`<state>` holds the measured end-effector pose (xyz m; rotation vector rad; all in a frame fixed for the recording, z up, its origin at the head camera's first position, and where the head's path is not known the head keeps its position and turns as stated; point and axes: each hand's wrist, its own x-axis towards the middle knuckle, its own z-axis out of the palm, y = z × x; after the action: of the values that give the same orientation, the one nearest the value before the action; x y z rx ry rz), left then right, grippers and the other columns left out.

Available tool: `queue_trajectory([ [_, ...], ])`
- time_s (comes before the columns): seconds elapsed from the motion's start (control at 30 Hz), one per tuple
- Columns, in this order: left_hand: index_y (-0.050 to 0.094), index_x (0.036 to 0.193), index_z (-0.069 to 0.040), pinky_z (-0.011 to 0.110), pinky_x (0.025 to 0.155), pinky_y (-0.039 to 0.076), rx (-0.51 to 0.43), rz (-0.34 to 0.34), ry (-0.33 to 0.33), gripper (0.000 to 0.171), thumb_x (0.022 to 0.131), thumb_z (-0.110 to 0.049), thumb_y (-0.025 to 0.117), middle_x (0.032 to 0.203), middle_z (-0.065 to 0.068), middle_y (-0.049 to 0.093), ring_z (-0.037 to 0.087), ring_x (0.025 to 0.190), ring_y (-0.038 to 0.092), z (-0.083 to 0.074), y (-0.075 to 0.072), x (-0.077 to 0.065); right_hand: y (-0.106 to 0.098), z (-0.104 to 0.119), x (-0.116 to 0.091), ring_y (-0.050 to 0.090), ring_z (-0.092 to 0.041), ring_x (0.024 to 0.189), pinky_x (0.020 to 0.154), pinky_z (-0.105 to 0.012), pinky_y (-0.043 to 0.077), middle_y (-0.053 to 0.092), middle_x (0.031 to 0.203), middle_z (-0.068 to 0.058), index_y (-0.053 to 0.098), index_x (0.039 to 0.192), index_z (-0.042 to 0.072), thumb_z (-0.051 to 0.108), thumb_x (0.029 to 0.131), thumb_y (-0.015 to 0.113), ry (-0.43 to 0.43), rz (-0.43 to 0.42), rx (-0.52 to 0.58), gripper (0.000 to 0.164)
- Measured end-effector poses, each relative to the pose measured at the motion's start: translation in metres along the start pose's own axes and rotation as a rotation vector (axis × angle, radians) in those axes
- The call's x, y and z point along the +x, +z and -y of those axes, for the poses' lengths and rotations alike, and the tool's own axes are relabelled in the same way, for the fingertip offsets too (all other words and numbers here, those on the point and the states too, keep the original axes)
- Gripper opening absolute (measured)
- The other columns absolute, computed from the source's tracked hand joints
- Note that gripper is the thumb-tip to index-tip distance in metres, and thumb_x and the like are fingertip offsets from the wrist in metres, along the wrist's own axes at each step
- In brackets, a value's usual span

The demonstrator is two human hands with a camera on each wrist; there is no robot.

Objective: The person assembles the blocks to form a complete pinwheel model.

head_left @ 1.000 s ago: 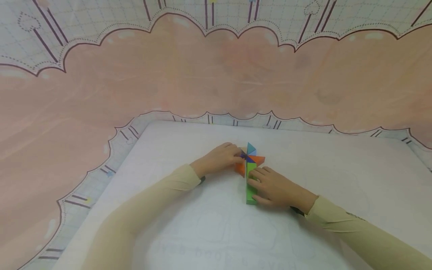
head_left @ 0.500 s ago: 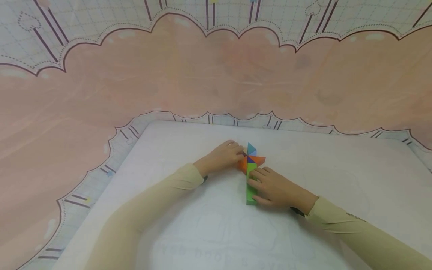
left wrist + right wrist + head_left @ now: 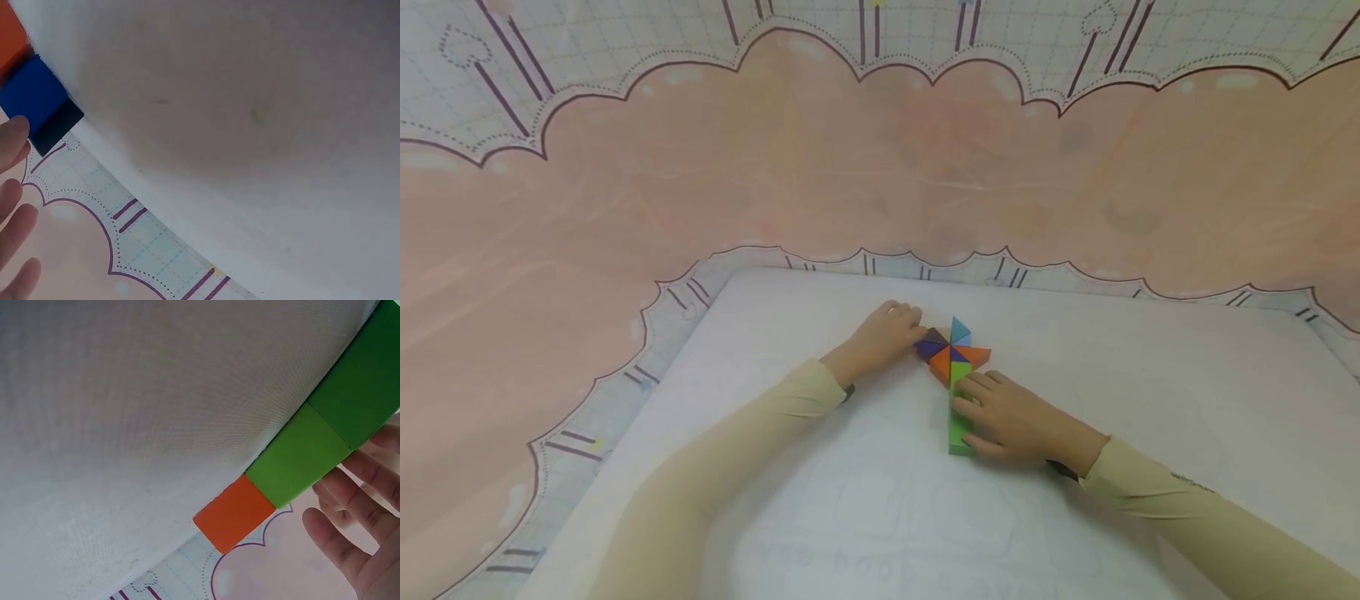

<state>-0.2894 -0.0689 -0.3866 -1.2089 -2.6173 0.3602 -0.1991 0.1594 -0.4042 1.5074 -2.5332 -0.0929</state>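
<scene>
Small triangular blocks form a pinwheel above a column of green blocks (image 3: 959, 437) on the white table. My left hand (image 3: 886, 335) is at the pinwheel's left side, fingertips at a dark brown triangle (image 3: 932, 335) and a dark blue triangle (image 3: 928, 349). In the left wrist view its thumb meets a blue block (image 3: 34, 90), the other fingers spread apart. My right hand (image 3: 1009, 417) rests along the green column, fingers loosely bent over it. The right wrist view shows a light green block (image 3: 300, 456), a dark green block (image 3: 362, 375) and an orange block (image 3: 234, 514) in line.
Other pinwheel pieces are a teal triangle (image 3: 959, 329), an orange triangle (image 3: 974, 355) and another orange triangle (image 3: 941, 364). A patterned pink cloth (image 3: 865, 175) hangs behind the white tabletop (image 3: 820, 517).
The left hand first pushed the left pieces in toward the centre, then drew back left, uncovering the dark brown and dark blue triangles. The right hand stays on the green column.
</scene>
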Motion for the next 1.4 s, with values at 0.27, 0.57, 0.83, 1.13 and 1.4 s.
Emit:
queue_trajectory([
  [0.27,0.065,0.109,-0.019,0.036,0.1,0.044,-0.01,-0.033,0.011,0.019,0.091,-0.02,0.06,0.114,0.005,0.061,0.021,0.108,0.058,-0.001,0.007,0.008,0.0,0.0,0.0,0.052,-0.023,0.108,0.098,-0.042,0.044,0.057,0.115,-0.006,0.055,0.111,0.013,0.038,0.09,0.054,0.017,0.019,0.01,0.033],
  [0.57,0.063,0.112,-0.015,0.036,0.099,0.044,0.001,0.015,-0.03,0.029,0.088,-0.031,0.064,0.113,0.005,0.061,0.021,0.107,0.057,-0.001,-0.002,0.007,-0.001,0.0,0.0,0.052,-0.023,0.106,0.096,-0.041,0.044,0.057,0.115,-0.006,0.055,0.111,0.013,0.037,0.089,0.054,0.011,0.01,0.01,0.033],
  [0.83,0.065,0.106,-0.012,0.033,0.086,0.046,-0.045,0.127,-0.149,0.027,0.088,-0.032,0.063,0.106,0.007,0.06,0.021,0.096,0.055,0.008,-0.002,0.006,-0.001,0.001,0.0,0.052,-0.022,0.107,0.097,-0.041,0.045,0.057,0.115,-0.006,0.055,0.111,0.013,0.038,0.089,0.054,0.018,0.021,0.011,0.033],
  [1.13,0.068,0.106,-0.014,0.033,0.087,0.046,-0.084,0.142,-0.131,0.021,0.09,-0.025,0.061,0.104,0.006,0.061,0.02,0.094,0.055,0.006,0.008,0.008,-0.003,0.002,-0.001,0.052,-0.022,0.107,0.097,-0.042,0.044,0.056,0.116,-0.006,0.055,0.112,0.013,0.038,0.09,0.055,0.021,0.023,0.02,0.033],
  [1.4,0.069,0.103,-0.014,0.031,0.082,0.045,-0.101,0.134,-0.119,0.018,0.088,-0.024,0.063,0.101,0.005,0.061,0.019,0.09,0.053,0.006,0.011,0.012,-0.002,0.001,-0.001,0.052,-0.022,0.106,0.097,-0.041,0.045,0.056,0.115,-0.006,0.055,0.112,0.013,0.038,0.09,0.054,0.012,0.009,0.017,0.034],
])
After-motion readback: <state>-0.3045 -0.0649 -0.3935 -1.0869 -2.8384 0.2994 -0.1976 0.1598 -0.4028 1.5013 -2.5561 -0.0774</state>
